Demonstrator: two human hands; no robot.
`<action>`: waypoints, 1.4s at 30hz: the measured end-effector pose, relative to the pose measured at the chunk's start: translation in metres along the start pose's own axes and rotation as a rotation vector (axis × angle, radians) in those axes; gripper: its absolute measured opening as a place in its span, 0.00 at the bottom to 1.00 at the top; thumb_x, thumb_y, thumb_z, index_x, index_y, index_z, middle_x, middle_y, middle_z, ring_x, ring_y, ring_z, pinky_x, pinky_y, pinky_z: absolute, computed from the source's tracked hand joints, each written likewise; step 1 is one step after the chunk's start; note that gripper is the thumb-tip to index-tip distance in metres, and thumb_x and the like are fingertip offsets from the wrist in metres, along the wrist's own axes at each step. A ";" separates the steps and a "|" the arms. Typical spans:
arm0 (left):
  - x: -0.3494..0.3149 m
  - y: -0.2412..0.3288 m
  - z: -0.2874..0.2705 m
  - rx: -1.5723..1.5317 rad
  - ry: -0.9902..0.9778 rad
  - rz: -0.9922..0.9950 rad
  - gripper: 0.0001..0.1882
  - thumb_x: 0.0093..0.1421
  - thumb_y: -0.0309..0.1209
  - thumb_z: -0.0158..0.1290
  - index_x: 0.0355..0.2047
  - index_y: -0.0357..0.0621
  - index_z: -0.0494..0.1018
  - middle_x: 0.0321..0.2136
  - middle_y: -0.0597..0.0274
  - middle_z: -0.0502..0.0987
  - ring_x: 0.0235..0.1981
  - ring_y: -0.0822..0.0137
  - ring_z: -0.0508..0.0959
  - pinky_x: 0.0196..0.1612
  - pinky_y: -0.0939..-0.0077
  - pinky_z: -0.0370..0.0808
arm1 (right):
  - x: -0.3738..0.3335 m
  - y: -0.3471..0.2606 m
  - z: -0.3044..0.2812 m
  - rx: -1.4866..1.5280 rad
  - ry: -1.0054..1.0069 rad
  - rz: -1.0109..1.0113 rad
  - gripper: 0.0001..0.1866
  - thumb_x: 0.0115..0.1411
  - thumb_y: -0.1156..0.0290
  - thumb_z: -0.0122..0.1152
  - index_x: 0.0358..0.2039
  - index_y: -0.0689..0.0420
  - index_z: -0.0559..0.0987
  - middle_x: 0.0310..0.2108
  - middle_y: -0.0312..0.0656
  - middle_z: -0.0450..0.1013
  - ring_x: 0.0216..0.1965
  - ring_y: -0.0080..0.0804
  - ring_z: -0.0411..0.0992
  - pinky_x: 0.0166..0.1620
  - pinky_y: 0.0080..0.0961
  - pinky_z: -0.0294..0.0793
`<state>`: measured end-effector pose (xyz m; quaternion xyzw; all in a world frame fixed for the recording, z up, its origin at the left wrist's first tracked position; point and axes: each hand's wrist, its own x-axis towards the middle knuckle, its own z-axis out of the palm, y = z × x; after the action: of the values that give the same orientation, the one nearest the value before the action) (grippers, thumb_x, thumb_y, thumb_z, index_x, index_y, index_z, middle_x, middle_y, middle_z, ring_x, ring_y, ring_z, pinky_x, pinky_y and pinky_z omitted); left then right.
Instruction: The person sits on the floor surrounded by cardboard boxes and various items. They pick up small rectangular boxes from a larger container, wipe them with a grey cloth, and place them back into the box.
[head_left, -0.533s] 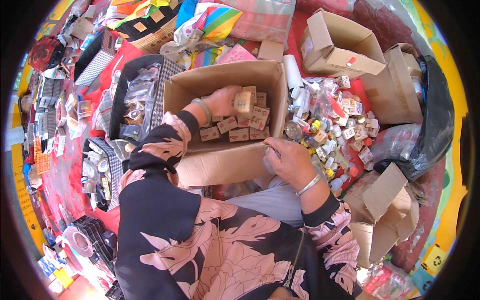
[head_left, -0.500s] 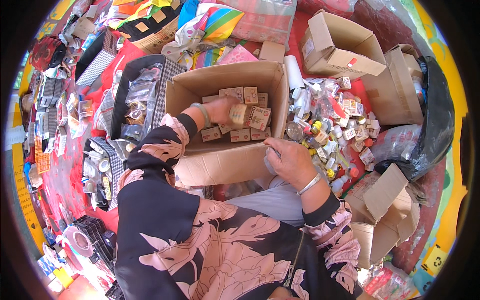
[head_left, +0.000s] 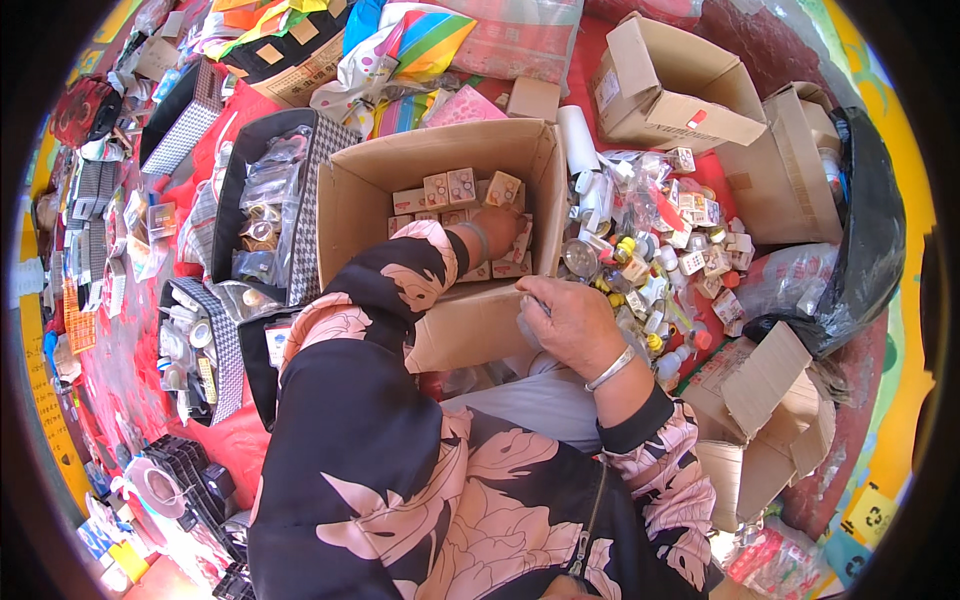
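A large cardboard box (head_left: 440, 158) stands open in front of me. Inside it sit several small pale printed boxes (head_left: 461, 187), packed side by side and some stacked. My left hand (head_left: 490, 230) reaches down into the right part of the large box, touching the small boxes there. Its fingertips are hidden among them, so whether one is held cannot be made out. One small box (head_left: 503, 188) tilts just beyond that hand. My right hand (head_left: 572, 322), fingers curled, grips the near right corner of the large box beside its front flap (head_left: 465, 328).
To the right lies a heap of small boxes and bottles (head_left: 650, 265), with a white roll (head_left: 577, 140) behind. Open cartons (head_left: 690, 85) stand farther right, near a black plastic bag (head_left: 868, 240). On the left are checked bins (head_left: 318, 160) filled with packaged goods.
My left hand has moved right and deeper into the large box; the small box blurred in its fingers before is no longer distinct. My right hand stays at the corner.
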<state>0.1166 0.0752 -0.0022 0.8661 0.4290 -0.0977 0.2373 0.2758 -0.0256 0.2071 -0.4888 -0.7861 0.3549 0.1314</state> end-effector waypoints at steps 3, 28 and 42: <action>-0.004 0.002 0.013 -0.043 0.126 0.124 0.27 0.44 0.29 0.58 0.47 0.39 0.66 0.43 0.48 0.71 0.46 0.50 0.70 0.48 0.62 0.69 | 0.000 -0.002 -0.001 0.001 0.002 0.002 0.14 0.53 0.66 0.50 0.36 0.57 0.78 0.30 0.49 0.75 0.32 0.46 0.74 0.36 0.35 0.72; 0.004 0.001 -0.025 -0.755 0.468 -0.621 0.42 0.45 0.44 0.60 0.53 0.30 0.55 0.41 0.35 0.72 0.44 0.44 0.73 0.48 0.63 0.70 | -0.002 -0.005 -0.004 0.006 0.024 -0.046 0.11 0.53 0.67 0.48 0.34 0.55 0.76 0.28 0.48 0.73 0.30 0.49 0.72 0.34 0.40 0.71; 0.037 -0.005 -0.026 -0.687 0.531 -0.870 0.37 0.50 0.44 0.55 0.51 0.32 0.53 0.45 0.34 0.67 0.44 0.42 0.73 0.46 0.56 0.70 | -0.003 -0.005 -0.005 0.002 0.022 -0.063 0.12 0.53 0.67 0.48 0.35 0.57 0.77 0.29 0.48 0.74 0.31 0.48 0.72 0.35 0.39 0.71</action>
<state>0.1350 0.1164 0.0050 0.4805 0.7945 0.1774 0.3261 0.2768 -0.0272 0.2141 -0.4675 -0.7991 0.3462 0.1515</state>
